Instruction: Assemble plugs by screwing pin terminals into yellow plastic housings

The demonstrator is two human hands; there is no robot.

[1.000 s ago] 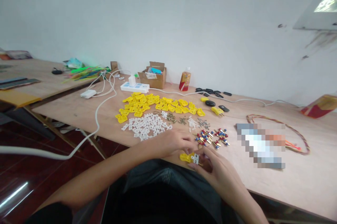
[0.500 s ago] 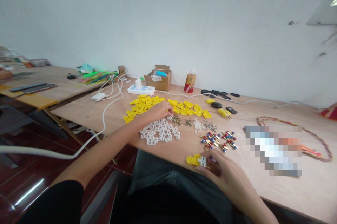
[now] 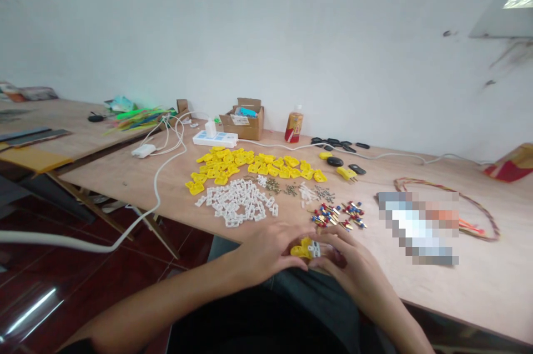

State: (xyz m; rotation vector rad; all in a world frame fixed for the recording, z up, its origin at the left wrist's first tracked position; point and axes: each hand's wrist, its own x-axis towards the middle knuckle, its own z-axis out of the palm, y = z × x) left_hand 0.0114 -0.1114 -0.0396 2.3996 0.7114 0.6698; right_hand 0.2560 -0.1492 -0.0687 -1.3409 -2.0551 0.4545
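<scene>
A yellow plug shell (image 3: 300, 249) with a white plastic insert (image 3: 314, 249) sits between my two hands, low over the table's near edge. My right hand (image 3: 353, 257) grips it from the right, thumb and fingers at the insert. From the left, my left hand (image 3: 268, 251) closes round the yellow end, its thumb below and fingers above; any small part in those fingertips is hidden. Beyond my left hand lies a heap of white plastic inserts (image 3: 239, 201). Brass pins with red and blue ends (image 3: 328, 215) are piled just past my right hand.
Yellow shells (image 3: 227, 162) spread behind the inserts. Small screws (image 3: 325, 194), brass bits (image 3: 272, 186) and white pieces (image 3: 307, 193) form little piles. A power strip (image 3: 214, 138), cardboard box (image 3: 245, 124), bottle (image 3: 293, 125) and coiled cord (image 3: 495, 226) lie farther out. A white cable (image 3: 158, 176) crosses the left.
My left hand has come back from the small parts by the white inserts to the yellow plug shell in my right hand. The view has shifted slightly right.
</scene>
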